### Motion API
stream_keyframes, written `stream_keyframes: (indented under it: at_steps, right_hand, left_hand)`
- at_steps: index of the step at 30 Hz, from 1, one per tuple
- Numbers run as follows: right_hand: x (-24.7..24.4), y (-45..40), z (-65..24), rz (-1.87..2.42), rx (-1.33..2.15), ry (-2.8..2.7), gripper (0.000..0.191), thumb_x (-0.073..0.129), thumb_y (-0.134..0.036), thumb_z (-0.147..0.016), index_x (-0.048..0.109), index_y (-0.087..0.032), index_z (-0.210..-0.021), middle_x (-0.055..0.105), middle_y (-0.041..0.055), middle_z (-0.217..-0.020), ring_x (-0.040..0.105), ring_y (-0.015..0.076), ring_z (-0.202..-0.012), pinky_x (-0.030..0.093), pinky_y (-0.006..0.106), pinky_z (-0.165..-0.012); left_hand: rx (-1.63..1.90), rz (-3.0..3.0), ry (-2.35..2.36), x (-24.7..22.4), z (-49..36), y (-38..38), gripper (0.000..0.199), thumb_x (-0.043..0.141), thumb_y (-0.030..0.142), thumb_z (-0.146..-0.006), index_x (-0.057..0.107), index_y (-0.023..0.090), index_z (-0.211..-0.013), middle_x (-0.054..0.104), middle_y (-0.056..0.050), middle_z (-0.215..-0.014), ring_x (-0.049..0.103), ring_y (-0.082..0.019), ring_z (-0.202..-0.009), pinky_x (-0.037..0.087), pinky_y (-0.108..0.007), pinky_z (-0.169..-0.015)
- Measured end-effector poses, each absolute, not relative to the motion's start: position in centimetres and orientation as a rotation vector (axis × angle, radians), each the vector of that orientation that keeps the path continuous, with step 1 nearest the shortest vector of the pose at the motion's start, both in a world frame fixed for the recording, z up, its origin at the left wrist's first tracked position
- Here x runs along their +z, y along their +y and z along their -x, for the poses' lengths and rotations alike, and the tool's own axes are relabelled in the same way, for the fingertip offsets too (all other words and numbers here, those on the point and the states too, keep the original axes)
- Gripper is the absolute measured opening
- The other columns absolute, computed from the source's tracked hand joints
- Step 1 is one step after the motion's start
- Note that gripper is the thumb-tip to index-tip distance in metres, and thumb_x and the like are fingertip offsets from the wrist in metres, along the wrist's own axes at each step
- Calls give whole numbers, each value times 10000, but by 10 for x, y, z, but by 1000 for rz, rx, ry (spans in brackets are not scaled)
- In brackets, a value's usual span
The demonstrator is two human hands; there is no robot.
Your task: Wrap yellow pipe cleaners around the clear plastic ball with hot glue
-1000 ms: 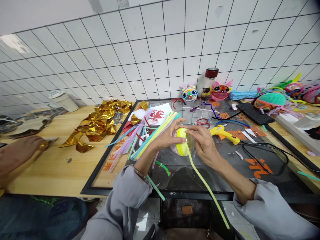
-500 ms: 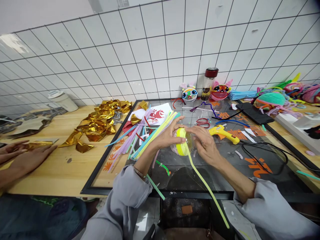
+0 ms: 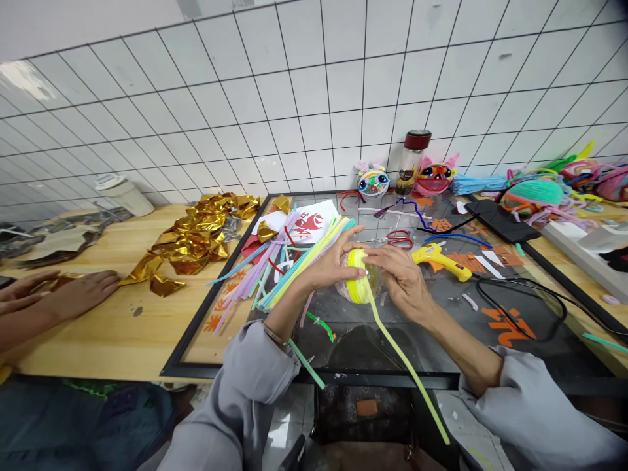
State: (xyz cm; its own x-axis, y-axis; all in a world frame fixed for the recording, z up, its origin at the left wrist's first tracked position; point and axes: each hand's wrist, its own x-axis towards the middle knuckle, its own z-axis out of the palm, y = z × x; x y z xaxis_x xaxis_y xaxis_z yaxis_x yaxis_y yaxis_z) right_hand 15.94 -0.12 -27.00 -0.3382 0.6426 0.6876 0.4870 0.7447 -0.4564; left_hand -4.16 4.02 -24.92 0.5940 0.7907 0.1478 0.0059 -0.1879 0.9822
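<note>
Above the near part of the table, my left hand [image 3: 328,265] grips a clear round ball wrapped in yellow pipe cleaner [image 3: 357,288], with fingers behind it and the thumb on its front. My right hand [image 3: 403,278] is closed at the ball's right side, its fingertips pressed on the yellow wrapping. A loose tail of the yellow pipe cleaner [image 3: 405,356] hangs from the ball past the table's front edge. Just left of my left hand lies a bundle of coloured pipe cleaners [image 3: 304,268]. The right fingers partly cover the ball's clear side.
A yellow glue gun [image 3: 444,260] and red scissors [image 3: 400,239] lie beyond my right hand. Two decorated balls stand by a bottle [image 3: 412,163] at the wall. Gold foil [image 3: 196,235] lies left, near another person's hands [image 3: 78,297]. A phone [image 3: 505,220] rests right.
My right fingers have drawn in and closed on the ball's front, the index finger no longer stretched over its top. The other person's hand has shifted slightly right over the foil.
</note>
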Motion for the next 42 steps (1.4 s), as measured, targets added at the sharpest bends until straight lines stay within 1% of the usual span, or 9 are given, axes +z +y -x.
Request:
stream_keyframes:
  at_steps: [8, 13, 15, 17, 20, 24, 30, 36, 42]
  right_hand:
    - [-271, -1, -160, 817, 176, -2015, 373, 404, -133, -953, 709, -280, -1110, 709, 60, -1194, 606, 228, -1160, 438, 482, -1015]
    - [-272, 1, -160, 873, 292, -1953, 410, 418, -173, -947, 605, -266, -1300, 707, 68, -1195, 611, 237, -1144, 465, 468, -988]
    - [-273, 3, -161, 894, 355, -1910, 425, 437, -205, -944, 573, -263, -1343, 706, 72, -1203, 620, 241, -1134, 484, 456, -970]
    - [-275, 6, -161, 896, 400, -1882, 405, 444, -242, -951, 587, -257, -1329, 708, 77, -1201, 627, 243, -1124, 492, 452, -964]
    - [-275, 9, -161, 877, 438, -1901, 351, 422, -318, -982, 660, -269, -1235, 717, 75, -1182, 626, 247, -1123, 479, 468, -983]
    - [-274, 10, -160, 840, 413, -1928, 344, 412, -371, -998, 700, -284, -1164, 728, 62, -1188, 628, 248, -1127, 437, 496, -1030]
    - [-271, 5, -160, 829, 356, -1963, 341, 406, -319, -1004, 697, -286, -1178, 703, 66, -1233, 602, 232, -1162, 432, 483, -1026]
    - [-271, 3, -160, 848, 344, -2010, 342, 400, -269, -1005, 711, -276, -1147, 678, 75, -1268, 589, 232, -1197, 419, 489, -1038]
    - [-273, 3, -158, 881, 375, -1989, 362, 400, -308, -1012, 654, -304, -1269, 684, 57, -1289, 576, 239, -1216, 423, 509, -1054]
  left_hand:
    - [794, -1617, 703, -248, 42, 39, 996, 802, 299, -672, 262, 219, -1505, 577, -144, -1337, 546, -279, -1265, 448, -402, -1025]
    - [804, -1618, 686, -249, 42, 40, 989, 816, 337, -671, 271, 212, -1487, 587, -149, -1333, 573, -262, -1202, 431, -400, -1034]
    - [801, -1608, 679, -249, 42, 40, 990, 823, 345, -667, 277, 219, -1483, 607, -143, -1310, 588, -256, -1174, 427, -400, -1033]
    - [799, -1598, 682, -248, 42, 40, 995, 827, 347, -660, 280, 221, -1482, 613, -142, -1306, 601, -251, -1146, 432, -395, -1018]
    - [807, -1594, 703, -249, 42, 41, 1004, 833, 342, -642, 293, 223, -1480, 602, -139, -1322, 617, -246, -1113, 443, -383, -987]
    - [824, -1604, 685, -249, 42, 43, 978, 829, 313, -632, 319, 243, -1464, 612, -109, -1302, 602, -247, -1160, 434, -370, -996]
    - [815, -1583, 703, -245, 41, 40, 983, 818, 295, -625, 311, 216, -1464, 604, -117, -1308, 591, -247, -1174, 429, -356, -998]
    - [806, -1590, 721, -245, 41, 38, 990, 819, 302, -633, 298, 189, -1467, 597, -142, -1310, 562, -269, -1223, 412, -399, -1046]
    - [814, -1567, 703, -251, 44, 42, 974, 837, 348, -644, 327, 245, -1466, 591, -119, -1337, 561, -273, -1250, 417, -402, -1054]
